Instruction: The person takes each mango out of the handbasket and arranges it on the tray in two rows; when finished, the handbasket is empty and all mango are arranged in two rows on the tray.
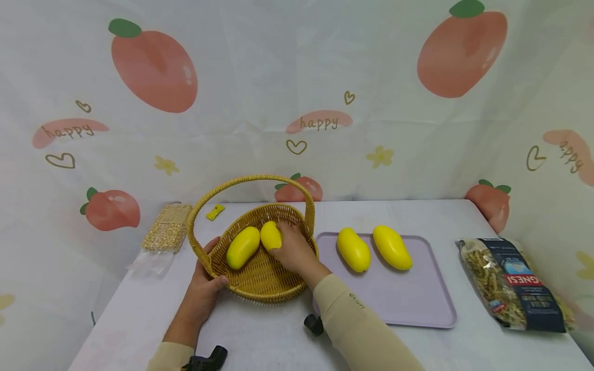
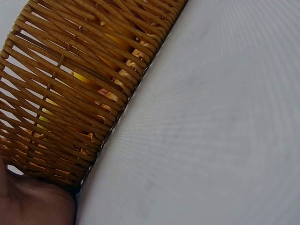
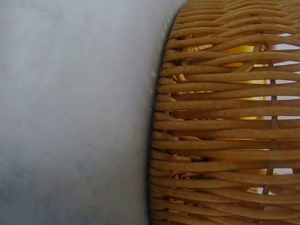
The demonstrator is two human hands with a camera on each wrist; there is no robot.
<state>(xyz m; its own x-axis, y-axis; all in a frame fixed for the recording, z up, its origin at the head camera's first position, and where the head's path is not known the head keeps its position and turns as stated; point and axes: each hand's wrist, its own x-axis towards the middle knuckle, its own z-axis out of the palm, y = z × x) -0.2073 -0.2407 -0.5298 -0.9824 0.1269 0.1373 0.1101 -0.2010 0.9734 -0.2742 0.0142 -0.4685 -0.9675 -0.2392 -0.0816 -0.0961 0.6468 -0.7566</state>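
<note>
A woven wicker basket [image 1: 260, 288] with a tall arched handle stands on the table, tipped slightly toward me. My left hand [image 1: 203, 288] grips its left rim, thumb over the edge near the handle's foot. Inside the basket, one yellow mango [image 1: 243, 248] lies at the left. My right hand [image 1: 295, 249] reaches in over the right rim and holds a second yellow mango [image 1: 270, 236] beside the first. In both wrist views the basket's woven side [image 2: 61, 84] fills much of the picture, with yellow showing through the gaps.
Right of the basket, a lilac tray [image 1: 408, 309] bears two mangoes [image 1: 354, 250]. A pasta bag [image 1: 515, 286] lies at the far right. Back left are a bag of pale kernels [image 1: 168, 226] and a small yellow packet [image 1: 215, 212]. A printed cloth [image 1: 260, 77] hangs behind the table.
</note>
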